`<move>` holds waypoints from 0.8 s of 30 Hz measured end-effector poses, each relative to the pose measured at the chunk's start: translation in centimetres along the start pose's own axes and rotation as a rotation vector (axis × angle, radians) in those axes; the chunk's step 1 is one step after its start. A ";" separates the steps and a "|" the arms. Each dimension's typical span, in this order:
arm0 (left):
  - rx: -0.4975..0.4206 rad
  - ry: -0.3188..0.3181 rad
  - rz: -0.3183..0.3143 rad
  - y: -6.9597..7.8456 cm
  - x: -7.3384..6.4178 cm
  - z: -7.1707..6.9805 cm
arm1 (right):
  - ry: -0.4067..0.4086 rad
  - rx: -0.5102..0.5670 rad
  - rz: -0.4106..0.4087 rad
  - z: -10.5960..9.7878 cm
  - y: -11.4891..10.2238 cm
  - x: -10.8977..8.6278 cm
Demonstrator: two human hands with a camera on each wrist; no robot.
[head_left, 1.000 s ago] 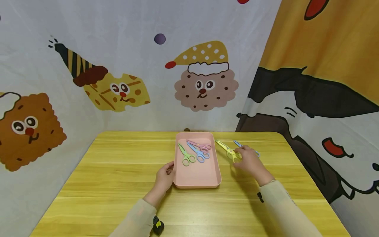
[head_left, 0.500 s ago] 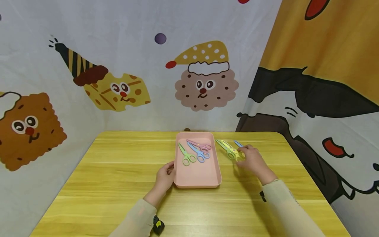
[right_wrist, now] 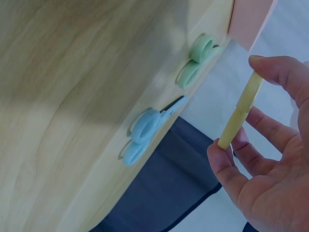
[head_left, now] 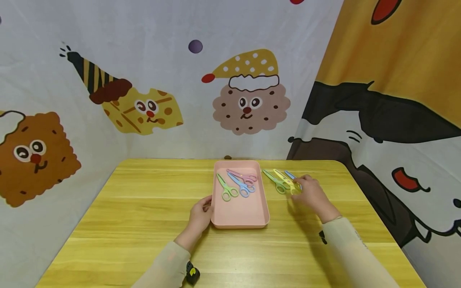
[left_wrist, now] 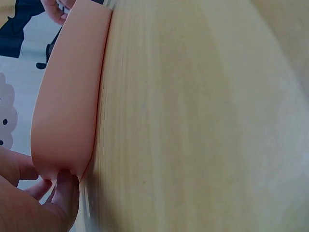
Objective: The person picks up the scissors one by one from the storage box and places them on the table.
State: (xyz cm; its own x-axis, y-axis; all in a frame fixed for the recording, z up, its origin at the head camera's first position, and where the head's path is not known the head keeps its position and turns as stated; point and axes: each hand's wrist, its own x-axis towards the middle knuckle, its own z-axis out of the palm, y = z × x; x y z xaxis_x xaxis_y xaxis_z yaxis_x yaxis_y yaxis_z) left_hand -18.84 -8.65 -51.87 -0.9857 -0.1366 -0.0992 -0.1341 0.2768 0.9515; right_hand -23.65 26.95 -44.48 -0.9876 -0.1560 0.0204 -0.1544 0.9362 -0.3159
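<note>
A pink tray (head_left: 240, 214) holds green (head_left: 225, 188), blue (head_left: 242, 185) and pink scissors (head_left: 242, 176). My left hand (head_left: 200, 216) rests against the outer left wall of the tray; in the left wrist view, the thumb (left_wrist: 65, 195) touches its corner. To the right of the tray, my right hand (head_left: 312, 196) pinches yellow scissors (head_left: 286, 180) between thumb and fingers, their handle (right_wrist: 240, 111) raised in the right wrist view. Beside them on the table lie a second pair of green scissors (head_left: 275, 181) and a second pair of blue scissors (head_left: 290, 175), partly behind the hand.
The wood-grain table (head_left: 144, 208) extends around the tray. A fabric backdrop (head_left: 158, 44) with cartoon prints stands behind it. A small dark device (head_left: 192, 274) sits at the left wrist.
My right hand has moved slightly right with the yellow scissors, uncovering the green scissors that lay beneath or beside them. My left hand and the tray have stayed put.
</note>
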 end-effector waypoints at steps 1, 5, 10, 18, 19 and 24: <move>-0.004 0.001 -0.004 0.0 0.0 0.0 | -0.001 0.002 -0.001 0.0 0.1 0.0; -0.004 0.001 -0.003 0.1 0.0 0.0 | -0.006 0.016 0.008 -0.1 0.6 0.1; -0.010 -0.004 -0.007 0.1 0.0 -0.1 | -0.001 0.025 0.035 -0.5 1.0 0.1; -0.015 -0.008 -0.010 0.1 0.0 -0.1 | 0.030 -0.001 0.039 -0.6 1.7 -0.1; -0.012 -0.008 -0.008 0.1 0.0 -0.1 | 0.031 0.002 0.040 -0.6 1.8 -0.1; -0.010 -0.012 -0.008 0.1 0.0 -0.1 | 0.018 0.026 0.053 -0.7 2.4 -0.2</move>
State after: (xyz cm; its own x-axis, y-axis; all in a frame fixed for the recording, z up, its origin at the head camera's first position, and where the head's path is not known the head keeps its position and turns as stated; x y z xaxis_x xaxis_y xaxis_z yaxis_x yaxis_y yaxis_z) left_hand -18.84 -8.73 -51.71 -0.9856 -0.1278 -0.1104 -0.1414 0.2663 0.9535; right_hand -23.86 29.45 -44.57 -0.9948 -0.1000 0.0201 -0.1008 0.9343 -0.3419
